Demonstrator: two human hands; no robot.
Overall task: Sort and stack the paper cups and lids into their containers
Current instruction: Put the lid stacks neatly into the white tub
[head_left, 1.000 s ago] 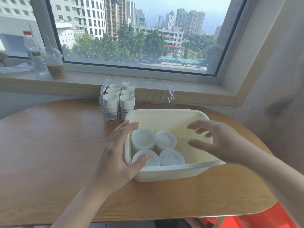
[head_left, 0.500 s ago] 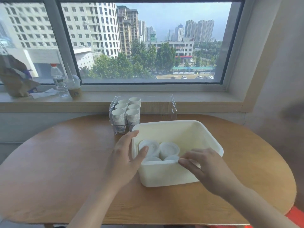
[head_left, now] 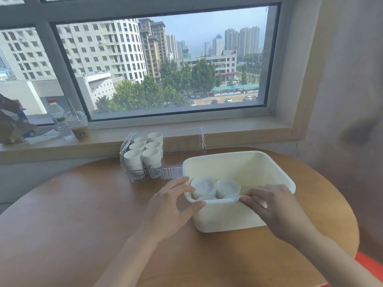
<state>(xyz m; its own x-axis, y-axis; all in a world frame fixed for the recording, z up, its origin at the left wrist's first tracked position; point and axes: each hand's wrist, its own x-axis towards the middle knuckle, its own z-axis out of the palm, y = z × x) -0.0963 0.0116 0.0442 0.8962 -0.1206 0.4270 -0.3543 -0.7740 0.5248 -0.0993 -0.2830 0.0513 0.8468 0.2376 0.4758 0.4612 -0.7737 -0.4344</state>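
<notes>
A cream plastic tub [head_left: 275,166] stands on the round wooden table [head_left: 83,214] and holds stacks of white lids [head_left: 204,186] in its near left part. Behind it to the left, a clear bin [head_left: 186,139] holds several stacks of white paper cups [head_left: 151,156]. My left hand [head_left: 172,206] grips the tub's near left corner, thumb on the front rim and fingers on the left rim. My right hand [head_left: 273,206] pinches the near rim from the front and hides part of the front wall.
On the window sill at the left stand a water bottle [head_left: 58,119], an iced drink cup [head_left: 79,125] with a straw, a brown paper bag [head_left: 10,123] and a tissue. A beige wall closes the right side. Something red [head_left: 369,266] shows below the table's right edge.
My head has lifted, so the window fills more of the view. My right hand came down from above the tub onto its near rim, and my left hand closed on the corner.
</notes>
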